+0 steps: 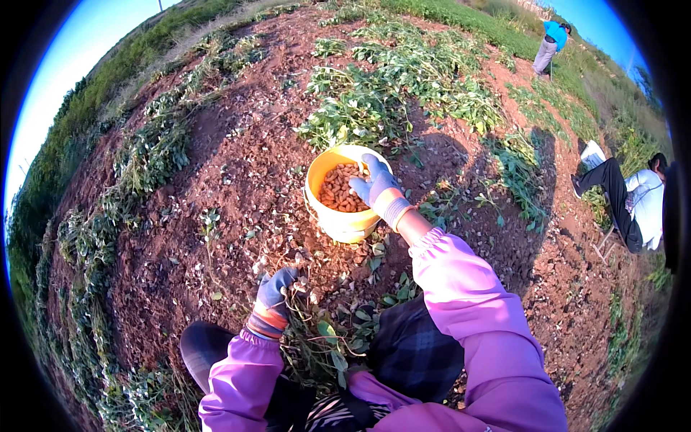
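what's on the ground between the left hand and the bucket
In the head view, clumpy reddish soil, flecked with pale bits too small to identify, lies between the left hand and the bucket.

Reddish soil [248, 137] carries a yellow bucket [344, 226] just below the right hand [377, 187] and leafy plants [410, 79] beyond that hand.

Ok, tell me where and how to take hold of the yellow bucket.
Probably best by the left part of its rim, coming from the left and above: the yellow bucket stands upright and open-topped, that edge is exposed, and the right hand covers part of the right side.
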A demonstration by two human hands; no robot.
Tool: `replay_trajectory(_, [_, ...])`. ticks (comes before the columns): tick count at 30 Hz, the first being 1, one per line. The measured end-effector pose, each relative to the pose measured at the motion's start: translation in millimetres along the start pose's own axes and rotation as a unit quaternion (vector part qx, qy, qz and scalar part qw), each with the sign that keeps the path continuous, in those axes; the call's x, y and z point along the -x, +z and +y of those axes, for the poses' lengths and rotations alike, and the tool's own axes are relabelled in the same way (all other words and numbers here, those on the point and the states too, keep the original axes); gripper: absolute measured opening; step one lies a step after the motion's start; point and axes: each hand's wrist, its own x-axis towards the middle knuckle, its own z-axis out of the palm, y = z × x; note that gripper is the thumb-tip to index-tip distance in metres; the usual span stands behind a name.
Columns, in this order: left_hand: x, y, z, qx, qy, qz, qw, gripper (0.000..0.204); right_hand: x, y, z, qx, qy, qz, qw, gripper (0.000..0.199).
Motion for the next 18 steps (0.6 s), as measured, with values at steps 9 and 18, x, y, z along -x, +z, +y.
replay_trajectory(9, [2,0,10,-0.293,0.191,-0.012,0.937,0.013,68,-1,-115,-0.236,0.015,-0.306,0.922,0.016])
replay_trajectory(18, [-3,-26,3,-0.115,0.143,-0.006,0.983,0.022,87,17,-134,-0.154,-0.073,-0.280,0.945,0.028])
